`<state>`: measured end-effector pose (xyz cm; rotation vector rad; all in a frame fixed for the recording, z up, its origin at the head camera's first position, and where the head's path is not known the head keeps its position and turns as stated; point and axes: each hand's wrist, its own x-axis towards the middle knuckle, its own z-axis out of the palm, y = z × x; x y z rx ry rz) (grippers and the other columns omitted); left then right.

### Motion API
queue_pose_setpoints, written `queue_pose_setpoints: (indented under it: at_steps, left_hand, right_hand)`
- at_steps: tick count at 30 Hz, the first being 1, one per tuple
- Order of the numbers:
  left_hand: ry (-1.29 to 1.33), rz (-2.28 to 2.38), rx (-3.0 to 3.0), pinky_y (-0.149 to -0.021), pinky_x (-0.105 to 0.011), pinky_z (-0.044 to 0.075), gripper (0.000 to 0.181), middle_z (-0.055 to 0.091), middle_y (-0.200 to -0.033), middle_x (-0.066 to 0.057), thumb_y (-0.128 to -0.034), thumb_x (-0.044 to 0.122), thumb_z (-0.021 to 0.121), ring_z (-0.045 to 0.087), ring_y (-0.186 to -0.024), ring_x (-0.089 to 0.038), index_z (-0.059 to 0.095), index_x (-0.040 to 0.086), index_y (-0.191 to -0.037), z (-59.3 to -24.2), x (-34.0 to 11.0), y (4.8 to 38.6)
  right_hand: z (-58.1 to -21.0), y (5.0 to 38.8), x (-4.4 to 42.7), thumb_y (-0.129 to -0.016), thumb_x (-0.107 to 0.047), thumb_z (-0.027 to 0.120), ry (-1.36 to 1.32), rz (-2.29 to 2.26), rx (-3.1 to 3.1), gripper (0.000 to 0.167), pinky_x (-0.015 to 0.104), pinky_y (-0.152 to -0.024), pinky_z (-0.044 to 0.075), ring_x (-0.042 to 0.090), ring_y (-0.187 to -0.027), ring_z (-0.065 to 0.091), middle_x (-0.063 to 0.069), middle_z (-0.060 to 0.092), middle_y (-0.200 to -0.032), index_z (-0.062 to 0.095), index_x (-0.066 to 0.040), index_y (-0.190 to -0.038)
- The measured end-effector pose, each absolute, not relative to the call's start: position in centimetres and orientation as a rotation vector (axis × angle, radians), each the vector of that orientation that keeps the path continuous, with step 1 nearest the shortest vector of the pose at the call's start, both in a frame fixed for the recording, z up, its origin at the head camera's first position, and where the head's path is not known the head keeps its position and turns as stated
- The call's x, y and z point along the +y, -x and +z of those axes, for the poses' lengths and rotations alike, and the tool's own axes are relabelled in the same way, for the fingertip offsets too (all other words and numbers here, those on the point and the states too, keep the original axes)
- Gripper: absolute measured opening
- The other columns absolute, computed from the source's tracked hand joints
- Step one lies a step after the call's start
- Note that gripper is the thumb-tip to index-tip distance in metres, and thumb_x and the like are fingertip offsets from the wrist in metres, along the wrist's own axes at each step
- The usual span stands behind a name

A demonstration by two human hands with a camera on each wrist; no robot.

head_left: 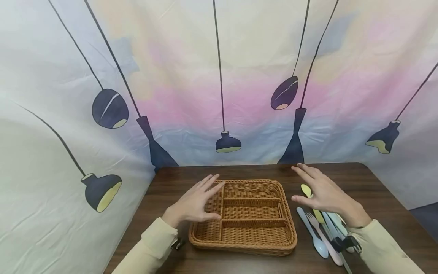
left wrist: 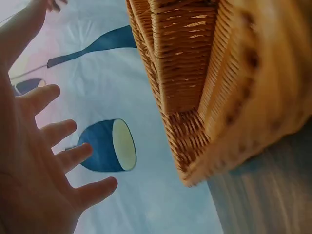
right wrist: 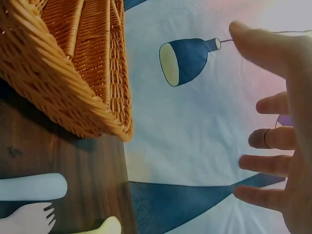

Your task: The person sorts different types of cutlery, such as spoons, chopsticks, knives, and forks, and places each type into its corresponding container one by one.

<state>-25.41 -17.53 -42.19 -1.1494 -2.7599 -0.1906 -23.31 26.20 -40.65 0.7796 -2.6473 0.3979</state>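
In the head view the basket (head_left: 243, 247) sits on the counter (head_left: 157, 198) between left hand (head_left: 195, 199) and right hand (head_left: 325, 194), fingers spread wide and holding nothing, the right above the cutlery (head_left: 326, 239). In the left wrist view its wicker looks light and springy-stiff, the thick rim (left wrist: 214, 151) probably the best hold. In the right wrist view the fork (right wrist: 27, 218) looks light, perhaps slippery, best pinched mid-handle.

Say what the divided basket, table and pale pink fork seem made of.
Divided basket: wicker, natural or synthetic, slight sheen; woven strands show.
Table: dark wood or wood-look laminate, smooth, with streaky grain.
Pale pink fork: probably plastic, smooth-looking, by its even pastel colour.
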Motion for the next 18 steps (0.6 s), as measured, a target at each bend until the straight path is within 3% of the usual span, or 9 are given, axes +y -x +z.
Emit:
queue_pose_setpoints:
  at_steps: [4,8,14,18]
  left_hand:
    - [1.086,-0.316,-2.81,-0.109,-0.059,0.036,0.105,0.004,-0.165,0.001,-0.0762,0.067,0.069,0.013,-0.15,-0.029,0.013,0.031,-0.158,-42.8,-19.3,24.6]
    - [0.976,-0.407,-2.874,-0.091,-0.061,0.049,0.106,0.004,-0.165,0.005,-0.0745,0.073,0.066,0.019,-0.148,-0.029,0.007,0.039,-0.156,-43.6,-21.1,23.9]
    - [0.878,-0.567,-2.926,-0.079,-0.077,0.042,0.106,0.008,-0.165,0.005,-0.0735,0.07,0.07,0.026,-0.144,-0.036,0.01,0.04,-0.156,-44.7,-22.9,23.1]
    - [0.85,-0.669,-2.944,-0.081,-0.078,0.041,0.106,0.012,-0.164,0.001,-0.075,0.059,0.076,0.028,-0.143,-0.039,0.015,0.032,-0.157,-45.6,-23.8,22.7]
  right_hand:
    - [-41.2,22.8,26.7,-0.083,-0.054,0.071,-0.707,0.453,-2.692,0.088,0.067,-0.093,0.042,0.047,-0.128,0.043,0.024,0.043,-0.146,0.036,-0.01,-0.151]
    - [-41.7,22.4,27.2,-0.084,-0.05,0.072,-0.667,0.499,-2.701,0.086,0.067,-0.092,0.042,0.046,-0.126,0.044,0.025,0.046,-0.141,0.037,-0.007,-0.149]
    - [-42.4,22.0,27.8,-0.085,-0.049,0.072,-0.595,0.529,-2.721,0.083,0.067,-0.092,0.042,0.047,-0.124,0.045,0.027,0.049,-0.137,0.041,-0.002,-0.146]
    - [-43.0,21.9,28.1,-0.085,-0.05,0.071,-0.551,0.525,-2.736,0.083,0.066,-0.09,0.045,0.047,-0.121,0.048,0.028,0.052,-0.134,0.042,0.001,-0.144]
